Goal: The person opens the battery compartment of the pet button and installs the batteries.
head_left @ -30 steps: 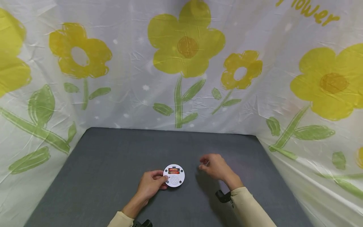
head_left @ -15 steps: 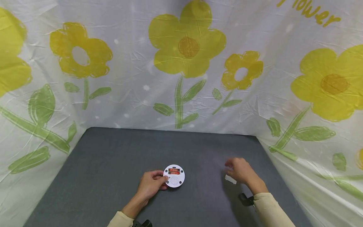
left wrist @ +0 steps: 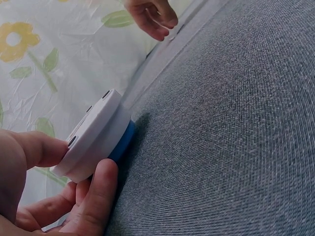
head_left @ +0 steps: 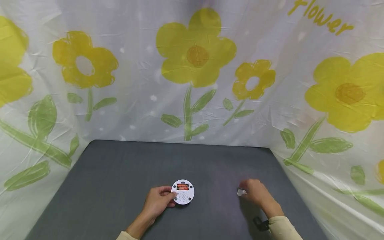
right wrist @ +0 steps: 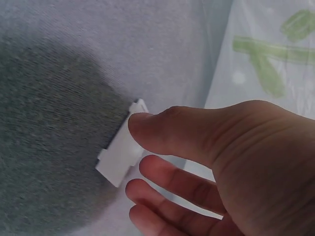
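Change: right hand (head_left: 258, 195) was nearer the white round device (head_left: 183, 197) a second ago; now it's well off to the right, down at the white tabbed plate (right wrist: 120, 152). Thumb lies over the plate, other fingers bent just beside it. Contact side is hidden, so can't tell whether it's pinched or only touched.

Left hand (head_left: 156, 201) unchanged: grasping the device by its left rim, thumb on the perforated face, fingers round the side. Device sits face up over the middle of the grey table (head_left: 120, 166), blue part (left wrist: 124, 140) underneath. Two red batteries (head_left: 182, 188) show in it; plate looks like their cover, so I'd call the device uncovered.

Room: wide stretch of table between device and plate. Right hand is nearer the right edge, where the curtain (head_left: 306, 140) hangs; far edge is well beyond both hands.
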### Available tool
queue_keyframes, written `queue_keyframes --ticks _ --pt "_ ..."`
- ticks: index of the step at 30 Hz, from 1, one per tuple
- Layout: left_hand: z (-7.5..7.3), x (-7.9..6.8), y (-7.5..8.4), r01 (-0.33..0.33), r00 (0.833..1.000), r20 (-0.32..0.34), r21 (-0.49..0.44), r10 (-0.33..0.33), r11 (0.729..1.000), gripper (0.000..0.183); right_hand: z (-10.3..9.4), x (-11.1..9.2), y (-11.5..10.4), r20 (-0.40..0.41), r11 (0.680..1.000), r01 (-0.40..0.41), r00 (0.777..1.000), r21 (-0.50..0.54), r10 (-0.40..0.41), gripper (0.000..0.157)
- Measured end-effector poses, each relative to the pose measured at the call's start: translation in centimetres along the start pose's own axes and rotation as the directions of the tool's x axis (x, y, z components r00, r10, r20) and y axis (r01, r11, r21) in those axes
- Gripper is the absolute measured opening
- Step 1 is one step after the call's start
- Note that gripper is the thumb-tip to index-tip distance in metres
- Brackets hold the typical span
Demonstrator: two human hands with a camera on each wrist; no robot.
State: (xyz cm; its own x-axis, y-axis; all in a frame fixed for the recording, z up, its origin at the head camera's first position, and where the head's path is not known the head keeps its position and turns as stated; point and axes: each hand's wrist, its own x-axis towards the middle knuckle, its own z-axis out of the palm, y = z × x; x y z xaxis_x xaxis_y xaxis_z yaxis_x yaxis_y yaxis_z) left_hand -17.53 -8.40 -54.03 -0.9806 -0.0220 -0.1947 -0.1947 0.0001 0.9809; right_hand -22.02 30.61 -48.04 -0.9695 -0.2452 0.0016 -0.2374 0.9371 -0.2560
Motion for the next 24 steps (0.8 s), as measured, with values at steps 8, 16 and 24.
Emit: queue_keyframes --ticks 8,16,24 --pt "0.1 0.1 -0.1 0.004 1.0 -0.013 0.004 -0.004 1.0 0.037 1.0 -0.2 0.1 -0.057 0.999 0.032 0.998 -0.037 -0.034 0.023" --pt "0.1 0.1 -0.1 0.004 1.0 -0.014 0.002 -0.004 1.0 0.036 1.1 0.1 -0.2 -0.07 0.996 0.055 0.996 -0.07 -0.06 0.021" --pt "0.1 0.0 0.0 -0.003 1.0 -0.009 0.002 0.003 1.0 0.036 -0.5 1.2 -2.4 -0.114 0.983 0.164 0.978 -0.078 -0.173 0.019"
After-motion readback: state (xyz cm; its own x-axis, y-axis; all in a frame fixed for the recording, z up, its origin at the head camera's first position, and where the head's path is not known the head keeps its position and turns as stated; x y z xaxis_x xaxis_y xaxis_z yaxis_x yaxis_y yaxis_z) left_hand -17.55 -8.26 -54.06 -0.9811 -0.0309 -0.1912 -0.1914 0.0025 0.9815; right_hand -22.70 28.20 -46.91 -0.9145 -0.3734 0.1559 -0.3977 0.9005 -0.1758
